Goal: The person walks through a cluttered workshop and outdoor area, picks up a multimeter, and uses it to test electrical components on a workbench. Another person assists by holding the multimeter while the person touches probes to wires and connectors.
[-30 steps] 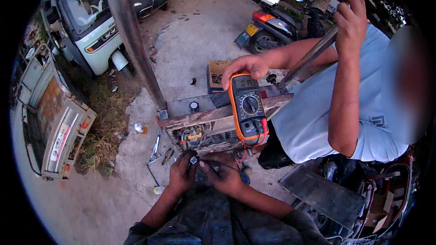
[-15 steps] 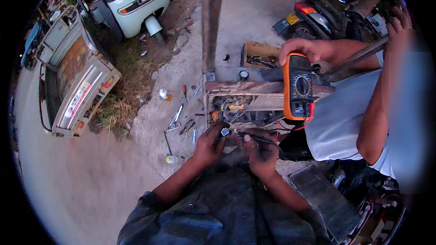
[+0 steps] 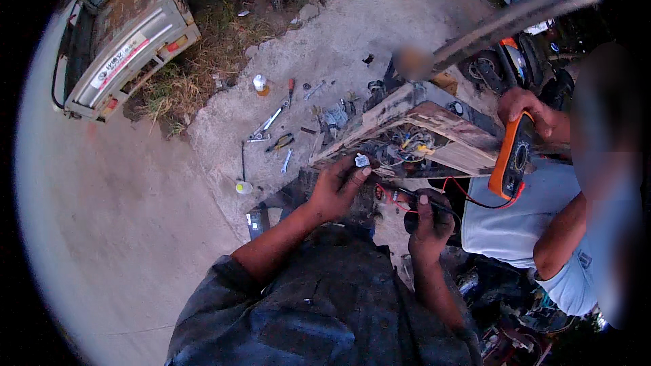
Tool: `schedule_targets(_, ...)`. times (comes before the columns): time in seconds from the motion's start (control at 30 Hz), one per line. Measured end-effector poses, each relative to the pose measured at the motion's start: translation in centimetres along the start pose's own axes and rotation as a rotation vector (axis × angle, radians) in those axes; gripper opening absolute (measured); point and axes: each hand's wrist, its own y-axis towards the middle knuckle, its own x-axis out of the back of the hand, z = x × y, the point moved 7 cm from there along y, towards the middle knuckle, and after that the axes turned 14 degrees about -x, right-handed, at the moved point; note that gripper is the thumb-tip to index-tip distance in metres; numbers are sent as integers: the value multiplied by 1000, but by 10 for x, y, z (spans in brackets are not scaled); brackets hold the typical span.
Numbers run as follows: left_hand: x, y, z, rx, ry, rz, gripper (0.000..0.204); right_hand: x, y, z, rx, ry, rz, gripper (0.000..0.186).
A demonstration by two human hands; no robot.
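Pinched between thumb and fingers of my left hand [image 3: 336, 193] is a small pale plastic connector [image 3: 361, 160], in front of the wooden-sided frame. My right hand [image 3: 430, 227] grips a black multimeter test probe [image 3: 443, 209], its thumb pressed along it. A thin red test lead [image 3: 403, 207] runs beside that hand; whether its probe is also held I cannot make out. At the right, a co-worker's hand [image 3: 525, 110] holds up an orange-edged multimeter [image 3: 512, 156], tilted, with red and black leads hanging from its lower end.
A bundle of wires [image 3: 417, 148] lies inside the frame [image 3: 386, 118]. On the concrete to the left are wrenches [image 3: 272, 118], pliers [image 3: 280, 141], a screwdriver [image 3: 291, 88] and small bottles [image 3: 260, 83]. A metal bar [image 3: 515, 20] slants across the upper right. The co-worker stands close at right.
My view has swung, shifting the scene. My hands are farther apart, the right one lower and away from the connector. The multimeter has tilted and sits farther right.
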Motion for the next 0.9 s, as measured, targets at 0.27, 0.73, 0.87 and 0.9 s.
schedule_targets(0.27,10,1,6,22,-66,-2,25,-20,9,-17,-31,43,108,18)
schedule_targets(0.73,-19,-11,-4,415,-495,-297,34,21,-8,-12,-37,89,63,14)
schedule_targets(0.87,-5,0,3,242,-361,-250,35,41,-13,-6,-3,72,102,13)
schedule_targets(0.9,-6,-1,2,224,-316,-227,35,47,-15,-11,-31,118,104,13)
